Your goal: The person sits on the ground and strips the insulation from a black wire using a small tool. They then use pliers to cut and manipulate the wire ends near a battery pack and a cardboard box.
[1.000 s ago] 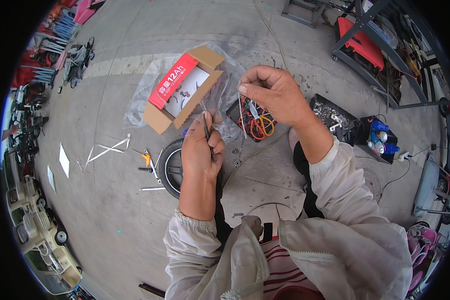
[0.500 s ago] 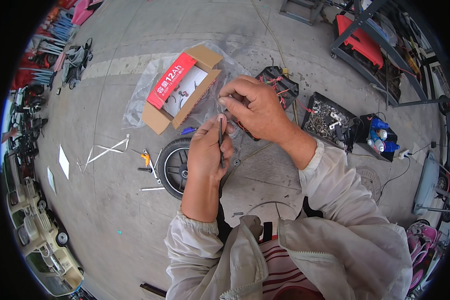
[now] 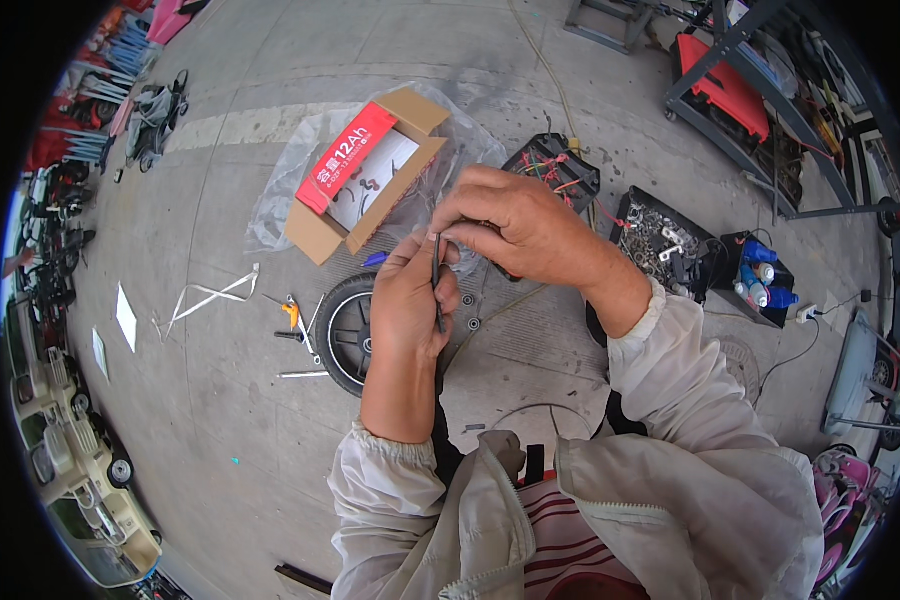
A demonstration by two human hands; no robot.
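Note:
My left hand (image 3: 406,300) is closed around a thin dark rod (image 3: 439,290), which stands almost upright along the fingers. My right hand (image 3: 530,225) comes in from the right. Its thumb and forefinger are pinched together at the rod's upper end, against my left fingertips; whatever is between them is too small to make out. Just left of my left wrist, a small black-tyred wheel (image 3: 336,345) lies on the floor, partly covered by my forearm. Beyond my hands stands an open cardboard box (image 3: 410,180) with a red label and several small cable-like pieces inside.
Clear plastic sheeting (image 3: 270,215) lies under the box. An orange-handled tool (image 3: 291,313) and a wrench (image 3: 302,375) lie left of the wheel. To the right are a black case of wires (image 3: 590,178), a bin of metal parts (image 3: 655,240) and a box of bottles (image 3: 792,272).
My right hand has moved down and left, bringing its pinched fingers against the rod's upper end at my left fingertips. My left hand has hardly moved.

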